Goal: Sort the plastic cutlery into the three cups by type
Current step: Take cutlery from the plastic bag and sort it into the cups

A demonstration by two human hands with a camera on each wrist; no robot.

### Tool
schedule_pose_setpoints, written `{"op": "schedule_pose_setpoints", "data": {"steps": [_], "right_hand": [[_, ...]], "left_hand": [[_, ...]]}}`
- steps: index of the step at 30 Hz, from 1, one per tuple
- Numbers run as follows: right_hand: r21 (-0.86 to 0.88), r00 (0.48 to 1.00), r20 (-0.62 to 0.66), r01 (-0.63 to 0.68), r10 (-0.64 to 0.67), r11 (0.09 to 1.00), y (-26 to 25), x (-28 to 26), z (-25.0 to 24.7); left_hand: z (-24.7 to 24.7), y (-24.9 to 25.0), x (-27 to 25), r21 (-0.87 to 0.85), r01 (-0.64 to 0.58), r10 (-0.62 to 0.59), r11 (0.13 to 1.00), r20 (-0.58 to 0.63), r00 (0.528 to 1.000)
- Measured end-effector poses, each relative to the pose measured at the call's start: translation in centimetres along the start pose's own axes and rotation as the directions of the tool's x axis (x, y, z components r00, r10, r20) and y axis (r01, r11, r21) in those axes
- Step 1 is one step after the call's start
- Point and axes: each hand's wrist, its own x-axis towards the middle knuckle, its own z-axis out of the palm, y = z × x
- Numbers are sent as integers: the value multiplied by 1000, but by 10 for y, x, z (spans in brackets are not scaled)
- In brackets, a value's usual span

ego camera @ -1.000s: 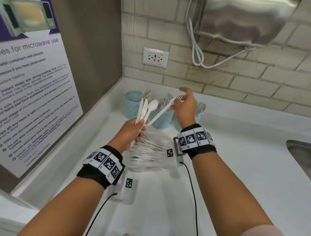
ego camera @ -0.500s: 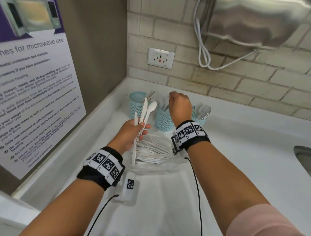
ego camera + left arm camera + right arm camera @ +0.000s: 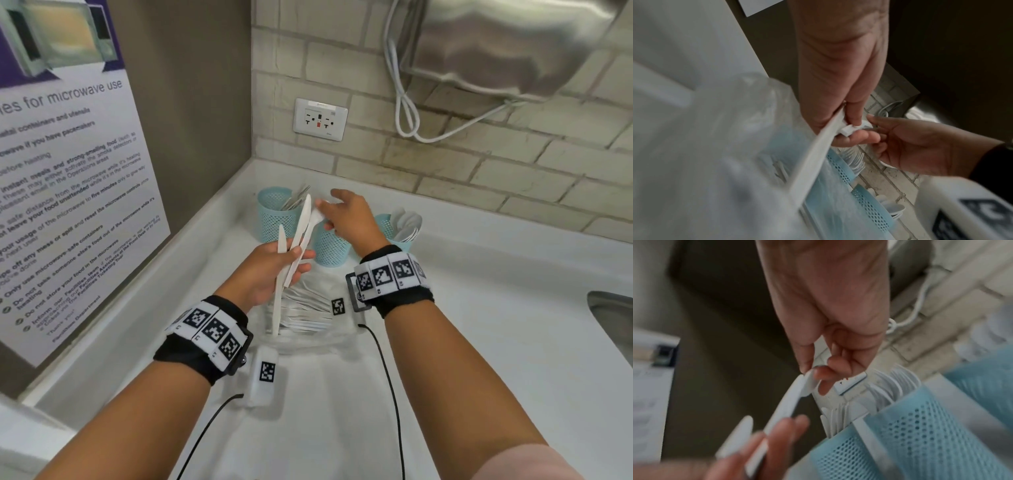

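Your left hand [image 3: 263, 270] grips a fan of cutlery [image 3: 297, 240] — long axes running up and away toward the counter's back-left corner. Your right hand [image 3: 346, 216] pinches the spoon [image 3: 317, 216] bowl at the fan's top; spoon cup [image 3: 399, 229] sits rightmost. White counter [image 3: 479, 325], brick wall behind.

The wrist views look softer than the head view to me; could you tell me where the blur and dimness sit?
Head view: bright and fairly sharp, poster text smeared. Left wrist view: dim; plastic bag and knife handle blurred up close, right hand clearer. Right wrist view: motion blur on the mesh cups and the left hand.
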Motion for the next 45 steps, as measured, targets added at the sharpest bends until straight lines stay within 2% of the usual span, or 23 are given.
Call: {"op": "schedule_pose_setpoints", "data": {"steps": [2, 4, 5, 7, 9, 11, 13, 15, 17, 19, 21, 22, 25, 27, 29, 30, 33, 34, 35, 37, 39, 42, 45], "right_hand": [[284, 986, 131, -136, 102, 949, 5, -4, -5], [495, 967, 235, -209, 102, 843, 12, -9, -12], [556, 969, 237, -199, 75, 807, 15, -10, -15], [555, 989, 141, -120, 49, 823, 20, -14, -21], [431, 999, -13, -36, 46, 902, 22, -16, -29], [303, 972, -232, 34, 39, 952, 27, -11, -45], [213, 871, -491, 105, 14, 971, 31, -4, -70], [153, 727, -686, 177, -25, 972, 31, -3, -96], [97, 615, -785, 244, -77, 965, 33, -3, -114], [3, 562, -814, 260, -149, 966, 41, 0, -120], [-117, 578, -785, 214, -223, 970, 52, 3, -114], [-177, 621, -745, 169, -244, 970, 59, 4, -109], [-335, 829, -533, -24, -169, 942, 79, 6, -92], [-460, 912, -404, -139, -67, 877, 86, 4, -83], [-520, 927, -375, -186, -28, 833, 83, 3, -78], [-546, 917, -392, -170, -71, 820, 78, 3, -77], [-516, 836, -444, 55, -322, 855, 49, -1, -71], [-442, 846, -408, 148, -345, 885, 37, -3, -68], [-347, 890, -319, 209, -325, 914, 25, -6, -63], [-176, 972, -39, 220, -230, 959, 8, -11, -50], [-22, 969, 146, 203, -198, 979, 2, -15, -38], [118, 941, 265, 186, -212, 975, 4, -19, -26], [167, 913, 365, 132, -185, 977, 9, -25, -18]], "left_hand": [[4, 1, 0, -28, 28, -27, 999, 23, 999], [8, 2, 2, -69, 67, -64, 995, 55, 996], [10, 2, 3, -88, 87, -81, 992, 72, 994], [18, 3, 4, -100, 117, -108, 988, 89, 990], [26, 2, 5, -83, 125, -120, 989, 72, 990], [32, 2, 5, -57, 126, -123, 990, 58, 991], [34, 3, 5, -24, 121, -119, 992, 72, 990], [32, 3, 5, 28, 102, -104, 994, 92, 990], [31, 2, 6, 65, 86, -92, 994, 94, 991], [30, 1, 8, 56, 92, -98, 994, 102, 990], [29, 0, 8, 3, 118, -117, 993, 132, 984], [29, 0, 7, -28, 134, -128, 991, 151, 980], [25, 1, 4, -111, 196, -169, 974, 215, 962], [22, 3, 2, -135, 226, -189, 965, 244, 951], [19, 4, -1, -131, 237, -197, 962, 261, 945], [18, 5, -2, -126, 235, -196, 964, 266, 944], [17, 4, -2, -119, 222, -181, 968, 284, 942], [18, 3, -2, -117, 221, -180, 968, 292, 939], [18, 3, -2, -113, 221, -179, 969, 300, 937], [20, 2, -3, -98, 218, -179, 971, 307, 935], [21, 2, -4, -76, 205, -174, 976, 301, 938], [20, 3, -6, -55, 176, -154, 983, 277, 948], [21, 6, -8, -19, 110, -102, 994, 238, 966]]}}
